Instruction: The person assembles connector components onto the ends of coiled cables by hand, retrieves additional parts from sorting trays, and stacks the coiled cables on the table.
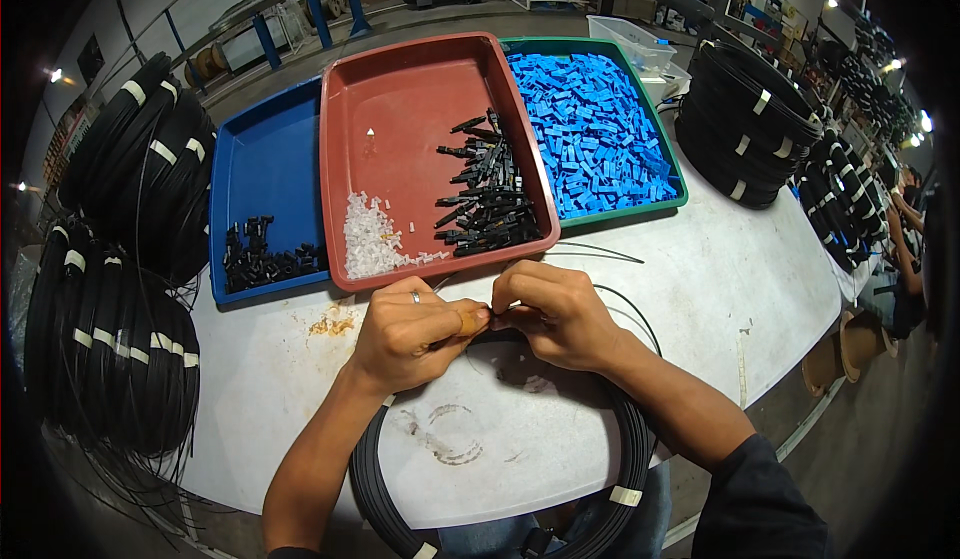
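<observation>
In the middle, my left hand (415,334) and my right hand (555,314) meet fingertip to fingertip, both closed in a pinch. A tiny dark piece shows between them; the fingers hide most of it. The left hand wears a ring, and tan tape wraps one of its fingers. Below both hands lies a coil of black cable (372,471), bound with pale tape and reaching over the table's near edge. Thin loose cable ends (640,321) curve out past my right hand.
A red tray (410,89) holds white pieces and black connectors. It overlaps a blue tray (265,149) with black parts and a green tray (625,209) full of blue clips. Taped cable coils (110,309) stand at left, more coils (745,124) at right, on the white table (720,289).
</observation>
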A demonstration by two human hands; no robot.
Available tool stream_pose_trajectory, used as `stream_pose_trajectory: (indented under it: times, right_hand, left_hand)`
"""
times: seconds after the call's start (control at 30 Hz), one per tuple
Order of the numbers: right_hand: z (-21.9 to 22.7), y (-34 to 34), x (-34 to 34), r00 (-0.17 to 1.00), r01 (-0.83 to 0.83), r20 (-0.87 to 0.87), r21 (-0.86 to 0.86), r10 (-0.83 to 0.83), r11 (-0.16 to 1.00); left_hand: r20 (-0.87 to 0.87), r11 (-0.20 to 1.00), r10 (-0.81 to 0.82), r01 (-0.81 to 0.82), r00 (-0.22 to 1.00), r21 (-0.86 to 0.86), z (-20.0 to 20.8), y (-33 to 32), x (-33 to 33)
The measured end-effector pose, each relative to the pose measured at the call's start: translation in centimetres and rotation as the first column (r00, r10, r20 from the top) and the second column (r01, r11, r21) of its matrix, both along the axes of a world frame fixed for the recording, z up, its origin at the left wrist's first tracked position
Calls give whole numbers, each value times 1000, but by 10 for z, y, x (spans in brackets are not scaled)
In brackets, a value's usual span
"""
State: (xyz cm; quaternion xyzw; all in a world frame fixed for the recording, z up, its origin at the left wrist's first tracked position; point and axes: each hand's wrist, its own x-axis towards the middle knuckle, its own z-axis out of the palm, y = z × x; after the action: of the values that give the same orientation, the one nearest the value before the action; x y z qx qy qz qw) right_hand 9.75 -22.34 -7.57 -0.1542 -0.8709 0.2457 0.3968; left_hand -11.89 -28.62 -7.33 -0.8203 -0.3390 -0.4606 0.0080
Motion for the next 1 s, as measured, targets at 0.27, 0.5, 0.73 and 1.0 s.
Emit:
stream_pose_trajectory:
  times: [0.27, 0.5, 0.73, 1.0]
  right_hand:
    - [6, -3, -2, 999, -22, -38, -116, 18, 993]
    - [1, 2, -2, 998, -39, -58, -18, 38, 999]
    - [2, 1, -1, 997, -44, -57, 48, 47, 998]
    - [4, 0, 0, 998, -47, -33, 27, 48, 999]
  left_hand:
    - [-6, 1000, 16, -16, 1000, -7, 3, -2, 1]
    - [25, 997, 47, -45, 999, -70, 4, -4, 1]
    - [67, 990, 45, -35, 997, -135, 4, -5, 0]
    - [64, 987, 40, -29, 997, -156, 5, -6, 0]
